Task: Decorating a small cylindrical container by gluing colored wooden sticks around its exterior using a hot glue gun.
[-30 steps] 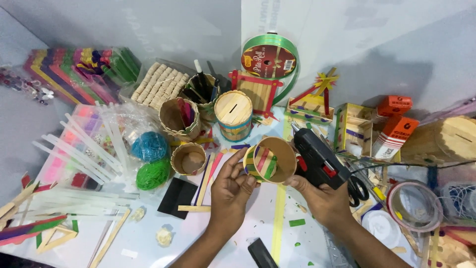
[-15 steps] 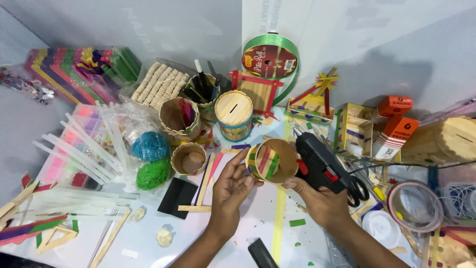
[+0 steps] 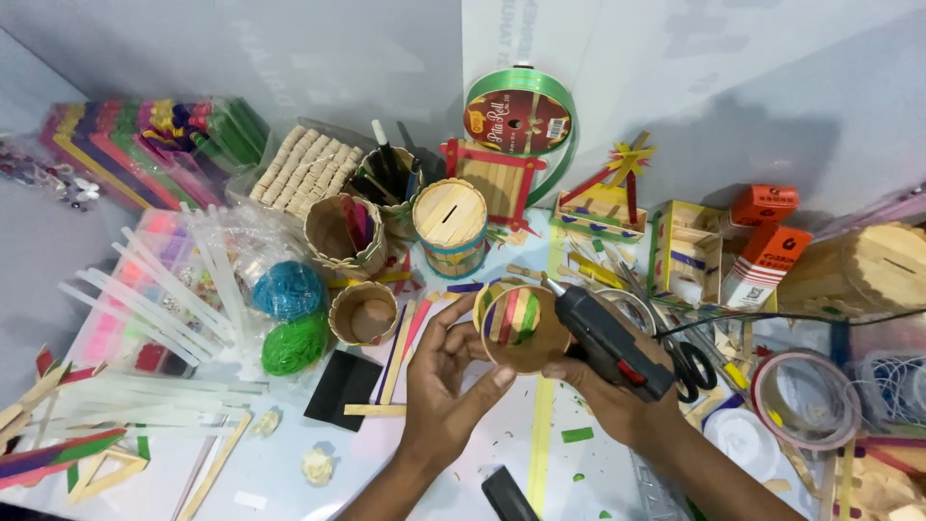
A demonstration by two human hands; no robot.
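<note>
While my left hand [image 3: 446, 371] grips the stick-lined cup [image 3: 522, 328] at centre frame, my right hand [image 3: 610, 386] clasps the glue gun [image 3: 606, 340], nozzle at its rim; gluing seems underway, and steady aim comes next.

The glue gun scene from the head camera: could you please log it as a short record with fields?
Left hand: holds a small round stick-built cup with coloured sticks inside
Right hand: grips a black glue gun, nozzle at the cup's rim
Behind: slotted round stick box, green ribbon spool
Left side: blue yarn ball, green yarn ball
Right side: scissors, tape roll
</note>
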